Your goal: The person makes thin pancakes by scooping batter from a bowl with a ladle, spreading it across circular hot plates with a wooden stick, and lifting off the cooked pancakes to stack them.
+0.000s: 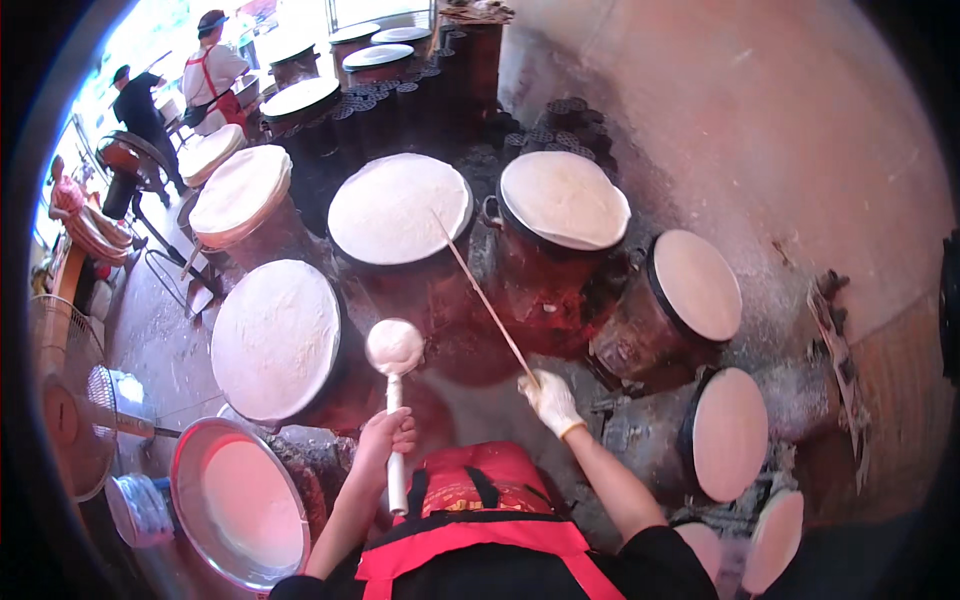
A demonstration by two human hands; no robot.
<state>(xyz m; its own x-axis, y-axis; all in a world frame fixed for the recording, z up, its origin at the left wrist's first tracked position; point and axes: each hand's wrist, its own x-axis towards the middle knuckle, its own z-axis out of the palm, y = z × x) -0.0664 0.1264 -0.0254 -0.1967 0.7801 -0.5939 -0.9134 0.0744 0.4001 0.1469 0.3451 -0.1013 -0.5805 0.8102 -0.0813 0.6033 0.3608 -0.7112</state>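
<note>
My left hand (384,437), bare, grips the white handle of a ladle (394,347) whose round bowl carries pale batter. A knitted work glove covers my right hand (551,403), which holds a long thin wooden stick (487,300). The stick's far tip lies over a round pale sheet of batter (397,202) on the drum stove in front of me; I cannot tell whether it touches. Beside my left forearm stands a large metal basin (300,517) with pale batter (251,502) in it. Left of the ladle is another round sheet (277,341) on a stove.
More drum stoves with pale round tops (562,199) curve round to my right. A pedestal fan (71,412) stands at left, with a second fan (124,169) farther back. Two people (214,79) work at the far left. Perforated coal briquettes (562,139) are stacked behind the stoves.
</note>
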